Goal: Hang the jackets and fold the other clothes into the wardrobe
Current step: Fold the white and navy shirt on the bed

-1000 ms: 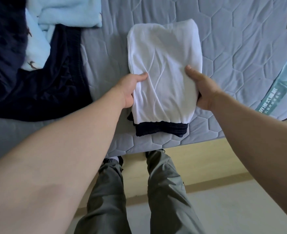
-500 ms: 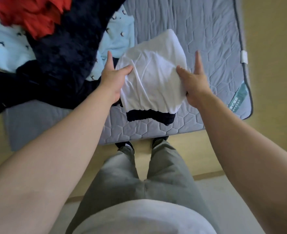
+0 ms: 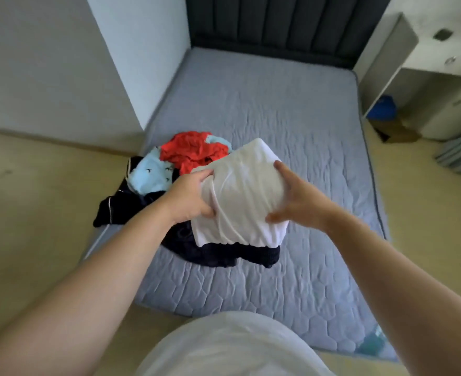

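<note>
Item one: folded white garment [image 3: 240, 196] with a dark navy hem along its near edge. We hold it between both hands over the near left part of the grey quilted mattress [image 3: 305, 118], just right of the clothes heap.

Left hand [image 3: 190, 198]: grasps the bundle's left edge, thumb on top, fingers curled beneath.

Right hand [image 3: 297, 202]: clasps the right edge, one finger stretched along the top and the thumb low at the near side (somewhat blurred).

Heap, left side of the mattress: red garment [image 3: 194, 151] at the far end, light-blue printed garment [image 3: 153, 173] beside it, dark navy garment [image 3: 123, 204] spilling over the left edge.

Far end: dark padded headboard [image 3: 278, 25]. Far right: white cabinet [image 3: 413, 63].
</note>
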A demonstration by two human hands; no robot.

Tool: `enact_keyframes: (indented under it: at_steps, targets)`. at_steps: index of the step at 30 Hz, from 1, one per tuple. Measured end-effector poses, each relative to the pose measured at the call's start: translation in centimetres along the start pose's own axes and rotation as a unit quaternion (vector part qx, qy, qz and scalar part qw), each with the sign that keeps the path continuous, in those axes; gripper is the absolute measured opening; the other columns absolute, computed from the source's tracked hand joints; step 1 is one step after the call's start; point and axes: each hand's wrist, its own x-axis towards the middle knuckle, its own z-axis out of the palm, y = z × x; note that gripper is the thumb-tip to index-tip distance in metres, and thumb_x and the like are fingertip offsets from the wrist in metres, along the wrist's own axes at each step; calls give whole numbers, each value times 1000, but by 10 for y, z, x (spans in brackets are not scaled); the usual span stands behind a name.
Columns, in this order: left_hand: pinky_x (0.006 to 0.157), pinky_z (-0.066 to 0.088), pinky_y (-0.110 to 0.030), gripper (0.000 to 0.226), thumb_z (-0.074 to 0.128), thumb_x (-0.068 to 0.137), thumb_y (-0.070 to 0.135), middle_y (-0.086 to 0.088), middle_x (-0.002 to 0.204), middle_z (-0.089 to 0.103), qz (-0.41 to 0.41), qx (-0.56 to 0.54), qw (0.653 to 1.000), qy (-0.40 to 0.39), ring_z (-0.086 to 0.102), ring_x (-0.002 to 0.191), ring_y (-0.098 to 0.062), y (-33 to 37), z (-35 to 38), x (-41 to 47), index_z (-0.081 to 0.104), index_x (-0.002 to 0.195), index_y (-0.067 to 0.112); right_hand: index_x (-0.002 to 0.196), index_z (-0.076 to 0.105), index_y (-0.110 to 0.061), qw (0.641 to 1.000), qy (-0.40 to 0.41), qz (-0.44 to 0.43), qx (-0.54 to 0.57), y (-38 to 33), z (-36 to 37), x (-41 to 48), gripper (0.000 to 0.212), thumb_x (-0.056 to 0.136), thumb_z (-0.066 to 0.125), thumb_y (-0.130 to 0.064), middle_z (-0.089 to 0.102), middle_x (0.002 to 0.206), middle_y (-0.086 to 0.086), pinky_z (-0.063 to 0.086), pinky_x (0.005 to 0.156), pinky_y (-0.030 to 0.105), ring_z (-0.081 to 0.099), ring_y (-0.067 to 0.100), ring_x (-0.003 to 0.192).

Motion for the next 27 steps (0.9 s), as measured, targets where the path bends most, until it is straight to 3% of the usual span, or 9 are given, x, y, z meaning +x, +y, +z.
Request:
enact_keyframes:
  at_steps: [3, 6, 10, 12, 15, 19, 22, 23, 27]
  targets:
    - [92, 46, -25, 108, 81, 39, 19, 22, 120, 61, -5, 55, 995, 79, 56, 116, -14, 8, -34, -34, 50, 142, 33, 159, 5, -37, 994, -25, -73, -81, -48, -2, 7, 128, 64, 91, -29, 40, 151, -2, 35, 96, 29, 45, 23, 131]
    - [89, 48, -32, 92, 83, 46, 14, 8, 120, 65, -8, 81, 982, 171, 61, 108, -20, 8, -59, -72, 59, 133, 31, 156, 22, -35, 983, -15, -137, -119, -90, -2, 10, 114, 65, 90, -31, 50, 140, -1, 41, 87, 27, 52, 19, 113]
    - [75, 53, -32, 49, 80, 64, 18, 3, 100, 72, -46, 131, 943, 302, 66, 91, -23, 14, -84, -124, 72, 111, 28, 140, 48, -35, 961, -24, -229, -154, -138, 3, 9, 87, 63, 89, -40, 58, 119, -13, 42, 81, 27, 56, 14, 105]
    - [58, 50, -29, 13, 75, 67, 16, 3, 74, 67, -72, 147, 919, 358, 62, 70, -23, 19, -95, -149, 70, 78, 22, 127, 53, -37, 950, -38, -263, -164, -162, 9, 7, 73, 63, 87, -45, 62, 107, -14, 45, 72, 26, 61, 13, 95]
    - [49, 34, -28, 36, 76, 71, 19, -2, 56, 51, -109, 158, 888, 417, 46, 53, -22, 20, -114, -186, 46, 52, 16, 109, 50, -39, 932, -49, -315, -172, -197, 21, 0, 57, 65, 83, -48, 64, 94, -12, 44, 58, 24, 62, 11, 81]
    - [56, 35, -31, 43, 75, 76, 22, -6, 69, 45, -119, 169, 870, 447, 56, 69, -37, 14, -141, -236, 40, 51, 22, 112, 52, -36, 914, -70, -371, -146, -237, 43, -11, 54, 68, 83, -46, 63, 94, -13, 43, 64, 26, 60, 14, 87]
    - [86, 49, -36, 25, 73, 81, 37, -1, 106, 58, -162, 184, 860, 448, 53, 113, -21, 3, -160, -271, 58, 69, 21, 115, 54, -32, 904, -77, -403, -117, -268, 69, -22, 54, 71, 84, -39, 62, 95, -12, 49, 70, 30, 61, 17, 90]
    - [90, 49, -37, 22, 71, 81, 40, 2, 111, 59, -170, 193, 856, 449, 51, 118, -17, -1, -166, -282, 65, 77, 19, 119, 55, -31, 901, -77, -414, -106, -277, 79, -26, 56, 72, 84, -38, 62, 96, -13, 49, 73, 30, 61, 17, 90]
    - [70, 52, -34, 18, 71, 80, 35, 2, 86, 69, -153, 128, 851, 485, 65, 83, -21, -28, -186, -319, 71, 82, 17, 123, 50, -39, 892, -75, -443, -48, -311, 115, -40, 60, 73, 83, -37, 55, 90, -21, 42, 58, 10, 59, 6, 77]
